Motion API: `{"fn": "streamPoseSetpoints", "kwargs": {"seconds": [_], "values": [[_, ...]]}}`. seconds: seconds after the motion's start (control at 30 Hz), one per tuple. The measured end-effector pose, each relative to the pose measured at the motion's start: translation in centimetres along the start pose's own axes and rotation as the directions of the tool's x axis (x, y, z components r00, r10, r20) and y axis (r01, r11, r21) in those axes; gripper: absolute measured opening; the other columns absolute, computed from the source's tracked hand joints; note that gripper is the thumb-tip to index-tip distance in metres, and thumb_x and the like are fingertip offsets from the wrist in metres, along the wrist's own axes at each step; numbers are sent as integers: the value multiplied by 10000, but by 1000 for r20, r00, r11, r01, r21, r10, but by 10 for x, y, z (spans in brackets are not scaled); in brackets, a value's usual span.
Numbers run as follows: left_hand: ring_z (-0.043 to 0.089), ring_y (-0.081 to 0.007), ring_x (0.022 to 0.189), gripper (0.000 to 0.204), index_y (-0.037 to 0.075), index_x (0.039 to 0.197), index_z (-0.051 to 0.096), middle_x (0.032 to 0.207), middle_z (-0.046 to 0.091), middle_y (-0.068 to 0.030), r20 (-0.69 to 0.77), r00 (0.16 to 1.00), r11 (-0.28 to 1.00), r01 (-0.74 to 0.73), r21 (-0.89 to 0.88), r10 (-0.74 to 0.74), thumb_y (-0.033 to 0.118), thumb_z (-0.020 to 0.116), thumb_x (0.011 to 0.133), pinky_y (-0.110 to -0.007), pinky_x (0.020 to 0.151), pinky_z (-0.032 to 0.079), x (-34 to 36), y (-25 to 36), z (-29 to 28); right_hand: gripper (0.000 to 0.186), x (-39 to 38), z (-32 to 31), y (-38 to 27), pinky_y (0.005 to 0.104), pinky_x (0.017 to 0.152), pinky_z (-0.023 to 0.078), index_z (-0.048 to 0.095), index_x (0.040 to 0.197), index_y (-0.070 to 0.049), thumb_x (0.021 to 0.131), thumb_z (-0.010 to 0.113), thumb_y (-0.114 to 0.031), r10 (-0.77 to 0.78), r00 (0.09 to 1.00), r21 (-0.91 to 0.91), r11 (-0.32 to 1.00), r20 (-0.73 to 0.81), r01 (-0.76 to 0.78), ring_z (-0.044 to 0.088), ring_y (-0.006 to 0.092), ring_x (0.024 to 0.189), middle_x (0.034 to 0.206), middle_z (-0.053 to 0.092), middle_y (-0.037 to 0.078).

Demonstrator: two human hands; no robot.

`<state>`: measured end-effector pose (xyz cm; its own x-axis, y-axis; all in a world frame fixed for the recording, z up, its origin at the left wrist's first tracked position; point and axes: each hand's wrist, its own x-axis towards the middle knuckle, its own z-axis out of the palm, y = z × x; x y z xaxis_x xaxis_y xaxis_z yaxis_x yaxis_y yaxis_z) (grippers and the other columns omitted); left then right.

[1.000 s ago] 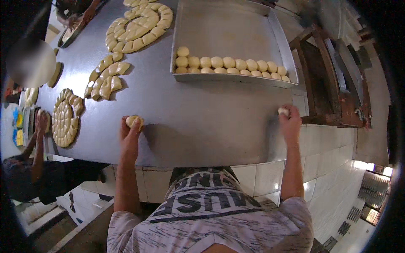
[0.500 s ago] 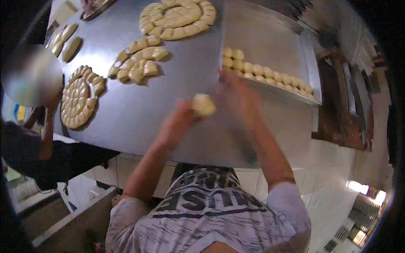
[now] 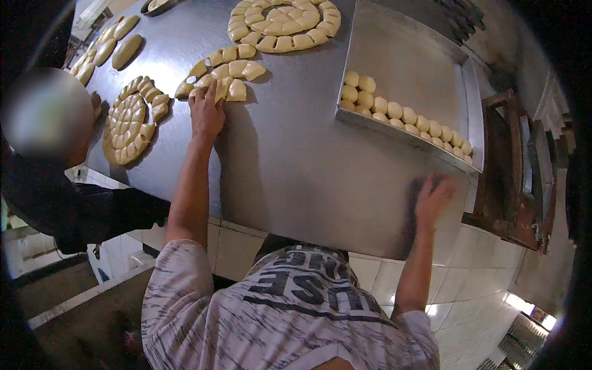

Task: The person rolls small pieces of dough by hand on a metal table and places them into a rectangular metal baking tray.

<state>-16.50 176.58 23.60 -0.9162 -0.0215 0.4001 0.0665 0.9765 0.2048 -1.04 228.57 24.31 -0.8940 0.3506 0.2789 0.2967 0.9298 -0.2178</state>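
My left hand point(image 3: 207, 114) reaches far out over the metal table, its fingers closed on a piece of dough at the near end of a group of cut dough pieces point(image 3: 234, 69). The fingers partly cover that piece. Close to the table's near right edge is my right hand point(image 3: 433, 198), slightly blurred, palm down with fingers apart. What lies under its palm is hidden. Beyond it, a shallow metal tray point(image 3: 407, 46) holds rows of round dough balls point(image 3: 409, 116) along its near side, with a few more at its left corner.
Coiled, cut dough rounds lie at the far middle point(image 3: 285, 23) and left point(image 3: 127, 126) of the table point(image 3: 296, 142). Long dough loaves point(image 3: 127, 52) rest at the far left. Another person point(image 3: 68, 197) stands at the left edge. A brown wooden frame point(image 3: 509, 166) stands right of the tray.
My left hand no longer holds the dough lump near the middle; it has moved far left to the cut pieces. My right hand has left the tray's near corner and moved right and nearer.
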Motion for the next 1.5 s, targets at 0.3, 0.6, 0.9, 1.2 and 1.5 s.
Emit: {"fn": "streamPoseSetpoints", "kwargs": {"seconds": [0.3,0.6,0.9,1.2,1.5], "values": [[547,-375,998,424,24,1274,463,1054,560,-233,227,930,926,332,-180,-289,187,510,886,-438,854,428,-91,61,-41,262,39,-18,31,473,934,335,528,966,-36,802,608,-224,195,976,42,980,-94,-192,510,350,948,973,557,146],[517,-138,861,156,33,904,503,889,547,-53,579,793,141,605,-783,-188,180,555,908,-272,771,434,-140,178,-84,237,47,-13,91,443,940,350,528,948,-38,747,640,-93,126,991,313,944,-41,-107,523,334,940,978,565,140],[372,-33,640,244,120,726,430,690,417,60,492,762,236,616,-752,-421,115,645,841,-209,553,302,-126,128,-92,250,34,-85,63,301,881,428,573,1059,-11,826,572,-101,291,878,668,571,379,-478,539,171,1023,1077,585,89],[521,-233,1086,366,16,1234,434,1181,523,-110,671,740,358,615,-702,45,10,502,874,-361,950,420,-85,149,-77,285,148,26,-141,326,804,487,595,1071,-10,830,620,-160,-263,959,550,819,103,165,631,232,891,1045,618,153],[504,-253,1107,279,13,1146,541,1185,542,-132,700,558,306,640,-705,447,121,519,890,-386,933,414,-86,148,-79,248,-62,-48,-146,370,927,413,613,1105,-59,877,523,-97,-429,814,838,532,392,-124,554,277,1052,1140,589,123]]}}
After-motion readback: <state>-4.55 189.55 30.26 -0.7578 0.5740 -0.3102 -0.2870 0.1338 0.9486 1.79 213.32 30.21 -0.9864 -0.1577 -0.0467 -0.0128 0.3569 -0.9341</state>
